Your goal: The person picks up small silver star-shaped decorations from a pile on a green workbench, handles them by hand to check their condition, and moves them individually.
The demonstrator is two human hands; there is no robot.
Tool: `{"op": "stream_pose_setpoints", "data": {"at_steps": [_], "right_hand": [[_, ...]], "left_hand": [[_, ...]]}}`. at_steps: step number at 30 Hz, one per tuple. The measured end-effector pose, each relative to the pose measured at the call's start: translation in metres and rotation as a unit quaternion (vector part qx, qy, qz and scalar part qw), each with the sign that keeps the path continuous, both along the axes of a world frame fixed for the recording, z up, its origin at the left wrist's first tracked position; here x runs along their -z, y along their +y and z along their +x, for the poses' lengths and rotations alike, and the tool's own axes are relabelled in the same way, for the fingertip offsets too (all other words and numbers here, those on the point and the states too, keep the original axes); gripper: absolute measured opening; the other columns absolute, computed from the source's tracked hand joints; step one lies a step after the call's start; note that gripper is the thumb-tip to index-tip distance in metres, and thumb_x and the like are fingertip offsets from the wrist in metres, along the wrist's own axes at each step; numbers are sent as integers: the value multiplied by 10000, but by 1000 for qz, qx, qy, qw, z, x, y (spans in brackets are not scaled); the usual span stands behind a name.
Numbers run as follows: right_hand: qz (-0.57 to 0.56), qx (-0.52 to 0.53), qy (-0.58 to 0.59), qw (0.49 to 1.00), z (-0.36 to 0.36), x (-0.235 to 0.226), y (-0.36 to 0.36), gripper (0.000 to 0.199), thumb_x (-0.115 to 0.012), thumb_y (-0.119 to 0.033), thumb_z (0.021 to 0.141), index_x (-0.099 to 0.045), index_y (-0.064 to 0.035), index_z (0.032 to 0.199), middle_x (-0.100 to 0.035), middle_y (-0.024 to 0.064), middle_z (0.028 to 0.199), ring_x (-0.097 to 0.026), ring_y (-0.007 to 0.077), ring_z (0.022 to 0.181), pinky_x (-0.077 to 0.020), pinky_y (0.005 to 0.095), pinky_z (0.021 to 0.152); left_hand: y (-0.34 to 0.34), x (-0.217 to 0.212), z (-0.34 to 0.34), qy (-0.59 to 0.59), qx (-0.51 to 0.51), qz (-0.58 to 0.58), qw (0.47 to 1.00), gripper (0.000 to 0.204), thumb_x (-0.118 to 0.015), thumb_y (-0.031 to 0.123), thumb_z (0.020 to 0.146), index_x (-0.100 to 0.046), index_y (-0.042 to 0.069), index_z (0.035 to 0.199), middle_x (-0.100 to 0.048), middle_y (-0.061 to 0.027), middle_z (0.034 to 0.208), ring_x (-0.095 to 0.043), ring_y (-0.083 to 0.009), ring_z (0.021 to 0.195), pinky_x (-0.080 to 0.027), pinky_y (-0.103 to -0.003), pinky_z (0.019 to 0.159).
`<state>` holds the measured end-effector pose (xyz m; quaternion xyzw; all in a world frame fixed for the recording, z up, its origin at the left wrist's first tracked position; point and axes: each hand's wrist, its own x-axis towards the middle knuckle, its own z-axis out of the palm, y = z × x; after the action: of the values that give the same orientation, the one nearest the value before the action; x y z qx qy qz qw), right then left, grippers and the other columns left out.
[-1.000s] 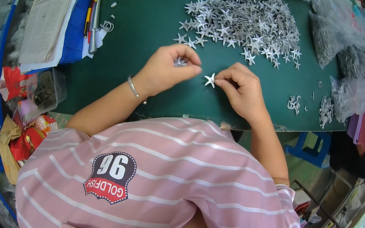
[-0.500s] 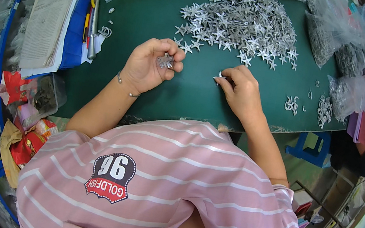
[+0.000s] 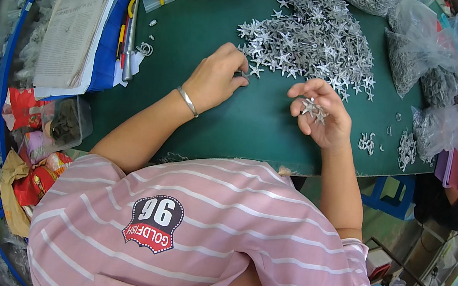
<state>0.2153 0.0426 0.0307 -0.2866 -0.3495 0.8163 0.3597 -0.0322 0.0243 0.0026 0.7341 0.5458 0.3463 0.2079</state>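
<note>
A large heap of silver-grey starfish-shaped metal pieces (image 3: 322, 35) lies spread at the far middle of the green table. At the heap's near left edge, my left hand (image 3: 215, 79) has its fingertips closed on a small grey star piece (image 3: 241, 75), mostly hidden by the fingers. Farther right, my right hand (image 3: 327, 119) is turned palm up with its fingers curled. A couple of silver star pieces (image 3: 313, 110) rest between its fingers and palm. Both hands are just in front of the heap.
A blue bin (image 3: 110, 48) with papers, pliers (image 3: 134, 1) and pens stands at left. Plastic bags of metal parts (image 3: 404, 62) line the right. Small metal rings (image 3: 407, 149) lie near the right edge. A blue stool (image 3: 390, 196) stands below the table; a clear tub (image 3: 69, 122) sits at left.
My left hand has moved right and turned palm down, closing on a star piece by the heap. My right hand has moved right and turned palm up, with star pieces now visible in it.
</note>
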Motion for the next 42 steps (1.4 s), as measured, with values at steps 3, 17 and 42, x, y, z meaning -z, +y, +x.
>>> {"op": "stream_pose_setpoints", "data": {"at_steps": [3, 17, 42], "right_hand": [[115, -42, -258, 958, -27, 3, 14, 114, -630, -78, 837, -647, -1, 919, -637, 54, 755, -591, 126, 683, -444, 240, 503], [118, -213, -415, 877, -17, -2, 27, 139, -652, -132, 810, -683, 3, 817, -636, 25, 713, -535, 89, 624, -446, 262, 576], [-36, 9, 60, 998, -1, 17, 16, 98, -583, -83, 867, -604, -18, 936, -614, 101, 785, -501, 110, 562, -264, 197, 388]], "left_hand": [[-16, -2, 0, 25, 54, 22, 998, 226, -762, 49, 689, -613, 29, 859, -549, -94, 831, -581, -255, 755, -481, -339, 658], [-36, 1, -7, -4, 110, -4, 994, 134, -727, 22, 724, -665, 25, 842, -582, -87, 846, -598, -232, 724, -488, -299, 635], [-36, 1, 6, -21, 149, -41, 988, 97, -722, 40, 746, -652, 47, 813, -557, -67, 871, -596, -209, 754, -491, -307, 628]]}}
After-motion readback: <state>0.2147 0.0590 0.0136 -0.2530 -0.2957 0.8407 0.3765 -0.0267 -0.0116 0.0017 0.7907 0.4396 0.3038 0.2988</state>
